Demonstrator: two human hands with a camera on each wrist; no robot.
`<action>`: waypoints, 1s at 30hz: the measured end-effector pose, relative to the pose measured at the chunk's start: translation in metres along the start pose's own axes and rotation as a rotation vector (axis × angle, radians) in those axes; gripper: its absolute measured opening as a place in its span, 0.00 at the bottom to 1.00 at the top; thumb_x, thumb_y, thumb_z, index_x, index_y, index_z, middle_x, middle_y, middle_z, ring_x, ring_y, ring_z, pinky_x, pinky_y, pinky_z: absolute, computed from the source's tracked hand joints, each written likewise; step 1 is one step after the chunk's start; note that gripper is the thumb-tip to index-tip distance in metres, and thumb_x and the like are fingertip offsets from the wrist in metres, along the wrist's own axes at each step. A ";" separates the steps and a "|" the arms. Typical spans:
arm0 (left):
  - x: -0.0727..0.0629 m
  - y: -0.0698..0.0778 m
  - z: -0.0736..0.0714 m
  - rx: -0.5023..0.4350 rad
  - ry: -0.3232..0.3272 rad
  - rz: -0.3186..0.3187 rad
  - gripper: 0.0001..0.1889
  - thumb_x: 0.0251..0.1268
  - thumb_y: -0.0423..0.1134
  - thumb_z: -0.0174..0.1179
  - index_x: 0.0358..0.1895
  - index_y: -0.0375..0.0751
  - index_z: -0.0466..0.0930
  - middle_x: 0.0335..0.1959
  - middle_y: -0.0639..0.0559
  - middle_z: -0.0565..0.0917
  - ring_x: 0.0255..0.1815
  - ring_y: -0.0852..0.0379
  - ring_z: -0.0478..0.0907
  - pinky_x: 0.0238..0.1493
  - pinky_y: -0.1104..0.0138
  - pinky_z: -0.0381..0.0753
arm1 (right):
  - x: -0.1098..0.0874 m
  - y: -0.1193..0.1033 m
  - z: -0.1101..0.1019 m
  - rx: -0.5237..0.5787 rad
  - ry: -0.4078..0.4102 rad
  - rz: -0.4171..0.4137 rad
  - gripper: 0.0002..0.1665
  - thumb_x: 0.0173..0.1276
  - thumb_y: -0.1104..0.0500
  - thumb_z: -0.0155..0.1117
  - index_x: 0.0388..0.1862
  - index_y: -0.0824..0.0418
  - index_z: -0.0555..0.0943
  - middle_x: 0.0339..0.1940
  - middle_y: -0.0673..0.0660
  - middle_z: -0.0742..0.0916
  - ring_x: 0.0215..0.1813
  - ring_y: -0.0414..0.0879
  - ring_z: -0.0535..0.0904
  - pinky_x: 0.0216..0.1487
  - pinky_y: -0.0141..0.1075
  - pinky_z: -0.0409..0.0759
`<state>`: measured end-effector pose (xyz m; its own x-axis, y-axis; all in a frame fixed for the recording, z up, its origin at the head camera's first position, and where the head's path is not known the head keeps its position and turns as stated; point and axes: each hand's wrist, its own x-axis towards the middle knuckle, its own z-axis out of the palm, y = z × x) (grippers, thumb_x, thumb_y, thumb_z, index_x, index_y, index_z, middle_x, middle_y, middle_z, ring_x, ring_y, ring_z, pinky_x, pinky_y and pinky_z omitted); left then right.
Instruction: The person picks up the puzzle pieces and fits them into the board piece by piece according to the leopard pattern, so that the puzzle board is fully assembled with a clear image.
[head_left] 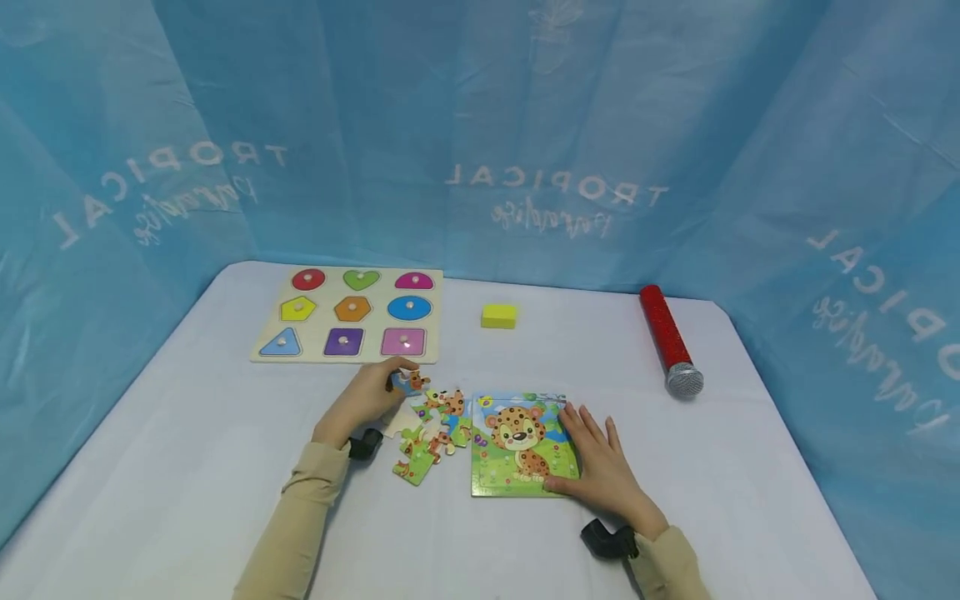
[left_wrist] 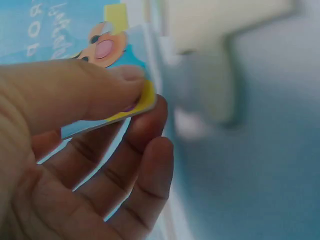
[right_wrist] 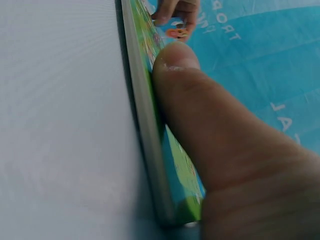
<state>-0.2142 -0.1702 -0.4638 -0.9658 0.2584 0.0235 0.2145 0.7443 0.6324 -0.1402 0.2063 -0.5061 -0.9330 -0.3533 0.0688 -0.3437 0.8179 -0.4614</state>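
My left hand (head_left: pixel 367 396) pinches a jigsaw piece (head_left: pixel 412 382) between thumb and fingers, above the left side of a loose pile. In the left wrist view, that piece (left_wrist: pixel 135 47) shows blue, a bit of an orange animal and a yellow corner. The pile of loose jigsaw pieces (head_left: pixel 415 462) overlaps beside the puzzle board (head_left: pixel 491 475), which carries a spotted leopard cub on green grass. Spread over the board's right edge, my right hand (head_left: pixel 603 471) rests with fingers extended. Its thumb (right_wrist: pixel 185 95) lies on the board's near edge in the right wrist view.
A wooden shape board (head_left: pixel 378 321) with coloured knobbed pieces lies at the back left. Behind the puzzle sits a yellow block (head_left: pixel 498 316). Toward the back right lies a red microphone (head_left: pixel 667 337). Blue printed cloth (head_left: pixel 555 100) hangs around the white table (head_left: pixel 465 550).
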 end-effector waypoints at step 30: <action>0.035 0.078 0.059 0.055 -0.220 0.195 0.21 0.66 0.41 0.61 0.62 0.45 0.78 0.41 0.47 0.81 0.36 0.55 0.74 0.38 0.63 0.75 | 0.002 0.000 0.004 0.024 0.012 -0.002 0.63 0.47 0.35 0.74 0.76 0.60 0.58 0.78 0.60 0.62 0.79 0.61 0.52 0.74 0.63 0.35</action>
<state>-0.2223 -0.0666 -0.4598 -0.8520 0.5225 -0.0320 0.4061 0.6983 0.5895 -0.1414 0.2039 -0.5093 -0.9334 -0.3496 0.0805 -0.3434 0.8058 -0.4825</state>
